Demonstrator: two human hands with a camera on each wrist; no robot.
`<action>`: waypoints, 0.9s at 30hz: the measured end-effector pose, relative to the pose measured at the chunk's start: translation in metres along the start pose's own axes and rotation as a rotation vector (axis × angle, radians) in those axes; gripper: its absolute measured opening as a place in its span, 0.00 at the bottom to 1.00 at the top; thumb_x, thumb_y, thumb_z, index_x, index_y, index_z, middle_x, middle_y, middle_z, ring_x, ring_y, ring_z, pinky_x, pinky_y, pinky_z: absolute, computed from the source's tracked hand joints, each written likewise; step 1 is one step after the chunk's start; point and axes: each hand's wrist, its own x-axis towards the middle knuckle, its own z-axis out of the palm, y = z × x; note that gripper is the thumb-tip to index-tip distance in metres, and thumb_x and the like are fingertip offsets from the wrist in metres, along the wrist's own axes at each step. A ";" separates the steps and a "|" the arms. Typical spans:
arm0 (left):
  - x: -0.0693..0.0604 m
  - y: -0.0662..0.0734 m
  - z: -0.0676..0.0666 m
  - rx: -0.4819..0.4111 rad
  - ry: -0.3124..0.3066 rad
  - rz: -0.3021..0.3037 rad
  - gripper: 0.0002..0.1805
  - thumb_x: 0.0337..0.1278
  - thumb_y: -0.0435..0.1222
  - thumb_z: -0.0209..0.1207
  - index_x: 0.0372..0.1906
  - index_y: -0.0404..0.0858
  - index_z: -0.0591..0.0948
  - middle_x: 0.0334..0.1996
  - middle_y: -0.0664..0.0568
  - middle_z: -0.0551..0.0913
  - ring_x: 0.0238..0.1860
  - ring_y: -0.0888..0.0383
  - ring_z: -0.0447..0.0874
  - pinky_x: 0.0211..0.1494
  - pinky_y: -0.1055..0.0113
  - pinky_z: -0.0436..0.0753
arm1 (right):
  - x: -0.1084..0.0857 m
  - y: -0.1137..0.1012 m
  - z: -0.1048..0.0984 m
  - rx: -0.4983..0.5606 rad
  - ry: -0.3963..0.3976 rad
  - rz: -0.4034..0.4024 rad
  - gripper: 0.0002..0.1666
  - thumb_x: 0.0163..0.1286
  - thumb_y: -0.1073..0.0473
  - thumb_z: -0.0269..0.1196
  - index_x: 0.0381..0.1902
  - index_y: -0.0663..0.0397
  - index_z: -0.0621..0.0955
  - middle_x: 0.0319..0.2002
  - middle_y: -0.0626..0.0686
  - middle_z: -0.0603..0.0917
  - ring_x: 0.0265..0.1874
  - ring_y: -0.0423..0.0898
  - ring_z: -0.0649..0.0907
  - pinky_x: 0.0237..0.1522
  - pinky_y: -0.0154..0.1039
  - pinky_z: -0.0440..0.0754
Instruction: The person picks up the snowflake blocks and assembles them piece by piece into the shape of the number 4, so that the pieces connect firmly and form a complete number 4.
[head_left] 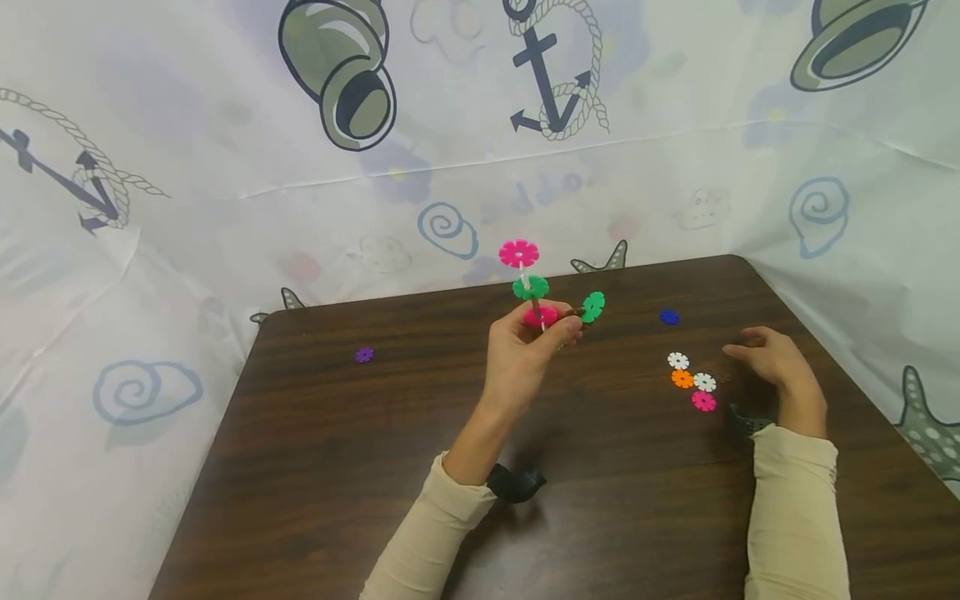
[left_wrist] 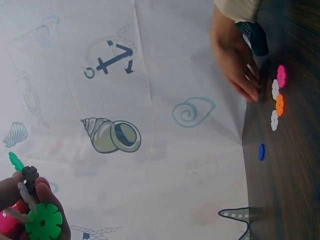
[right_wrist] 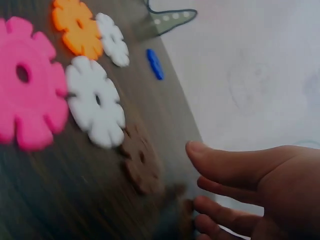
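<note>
My left hand [head_left: 517, 358] pinches a joined piece of notched plastic discs above the middle of the table. A pink disc [head_left: 519, 253] tops it, a green disc [head_left: 531, 287] sits beneath, and another green disc [head_left: 593, 307] sticks out rightward. White and dark brown discs link them, partly hidden by fingers. My right hand [head_left: 776, 362] hovers at the right with nothing visibly held, its fingers loosely bent. Nearest to its fingertips in the right wrist view is a brown disc [right_wrist: 142, 159], beside a white disc [right_wrist: 96, 102] and a pink disc [right_wrist: 30, 82].
An orange disc [head_left: 682, 378] and a second white disc [head_left: 678, 361] lie in the same cluster on the dark wooden table [head_left: 337, 483]. Farther back is a blue disc [head_left: 670, 317]; a purple disc [head_left: 364, 355] lies at the left. Printed cloth [head_left: 225, 167] surrounds the table.
</note>
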 end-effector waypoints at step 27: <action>0.001 0.001 -0.002 0.002 0.008 -0.020 0.10 0.62 0.25 0.66 0.45 0.22 0.83 0.30 0.61 0.87 0.32 0.63 0.87 0.46 0.67 0.89 | 0.064 -0.065 0.028 -0.026 -0.081 -0.126 0.35 0.78 0.54 0.59 0.74 0.68 0.65 0.69 0.82 0.65 0.67 0.79 0.67 0.69 0.72 0.66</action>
